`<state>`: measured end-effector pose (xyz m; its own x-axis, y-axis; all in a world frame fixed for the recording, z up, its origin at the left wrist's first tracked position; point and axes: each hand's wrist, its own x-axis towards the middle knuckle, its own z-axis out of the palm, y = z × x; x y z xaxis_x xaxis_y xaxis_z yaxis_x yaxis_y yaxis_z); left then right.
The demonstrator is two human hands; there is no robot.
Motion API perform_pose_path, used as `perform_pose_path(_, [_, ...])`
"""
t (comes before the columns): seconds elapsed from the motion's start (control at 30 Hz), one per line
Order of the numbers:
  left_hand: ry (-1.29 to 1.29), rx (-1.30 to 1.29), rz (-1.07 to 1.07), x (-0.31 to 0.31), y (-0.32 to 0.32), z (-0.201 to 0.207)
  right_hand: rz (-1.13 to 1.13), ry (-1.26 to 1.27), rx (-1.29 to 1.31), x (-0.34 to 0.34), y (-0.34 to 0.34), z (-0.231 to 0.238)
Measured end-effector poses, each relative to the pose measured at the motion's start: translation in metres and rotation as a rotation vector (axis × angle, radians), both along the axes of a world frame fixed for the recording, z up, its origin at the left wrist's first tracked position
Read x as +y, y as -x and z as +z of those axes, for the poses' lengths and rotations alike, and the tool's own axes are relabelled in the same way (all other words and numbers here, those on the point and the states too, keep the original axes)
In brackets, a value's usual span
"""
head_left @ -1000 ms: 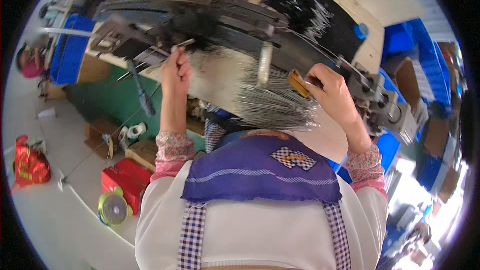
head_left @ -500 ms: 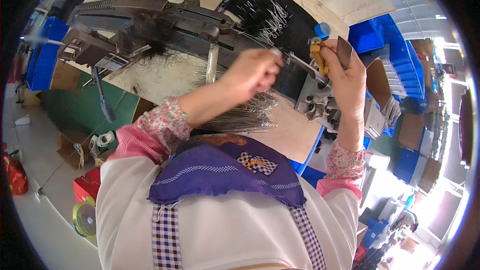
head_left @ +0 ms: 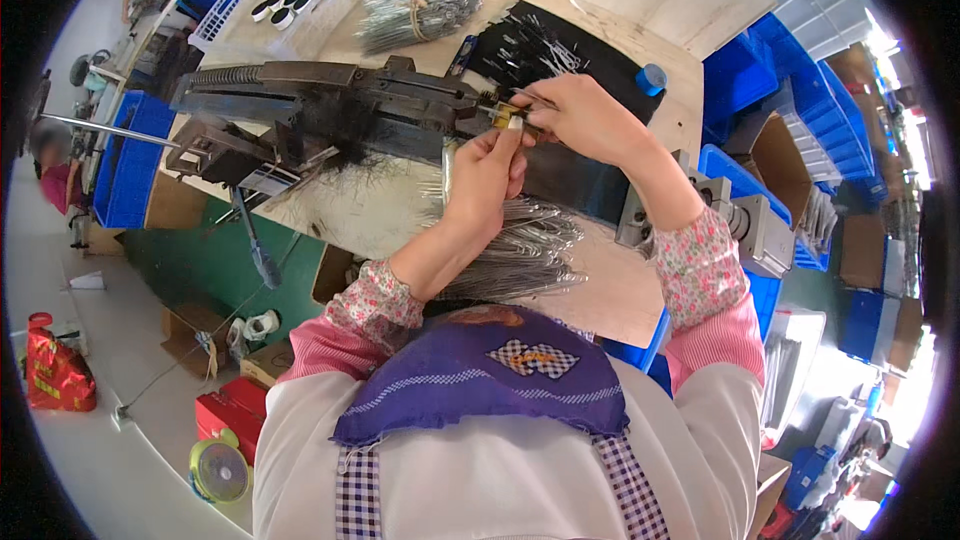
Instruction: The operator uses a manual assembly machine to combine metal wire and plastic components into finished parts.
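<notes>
My left hand (head_left: 480, 180) is closed in a pinch at the right end of a dark metal bench machine (head_left: 400, 100). A whitish covering shows at its thumb tip, and what it pinches is hidden. Against it, my right hand (head_left: 595, 120) is closed on a small yellow tool (head_left: 506, 112) with a thin metal part; its full shape is covered by the fingers. Below my hands lies a bundle of looped wires (head_left: 535, 245). More thin looped wires (head_left: 545, 45) are spread on a black mat (head_left: 625, 90) beyond my right hand.
A tied wire bundle (head_left: 420, 10) and a white basket (head_left: 225, 15) with black-topped round pieces stand at the back. A blue tape roll (head_left: 651, 79) sits on the right. Dark bristles (head_left: 350, 140) litter the machine. Blue bins (head_left: 740, 70) line the right side.
My right hand has moved left with the yellow tool, from the metal fixture on the right to the machine's end. My left hand now meets it there. The view has shifted slightly.
</notes>
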<state>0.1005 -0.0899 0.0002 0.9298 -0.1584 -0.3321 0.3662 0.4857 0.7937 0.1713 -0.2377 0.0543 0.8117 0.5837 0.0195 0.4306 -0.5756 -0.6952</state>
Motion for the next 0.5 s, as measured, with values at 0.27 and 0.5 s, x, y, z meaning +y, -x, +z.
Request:
perform_pose_path(0.27, [0.052,-0.035,-0.022,-0.001,-0.005,-0.004,-0.171,-0.227,0.541,-0.016,-0.005,0.020])
perform_pose_path(0.5, [0.345,-0.085,-0.221,-0.010,-0.010,0.006,-0.061,-0.104,0.525,-0.021,-0.018,0.014])
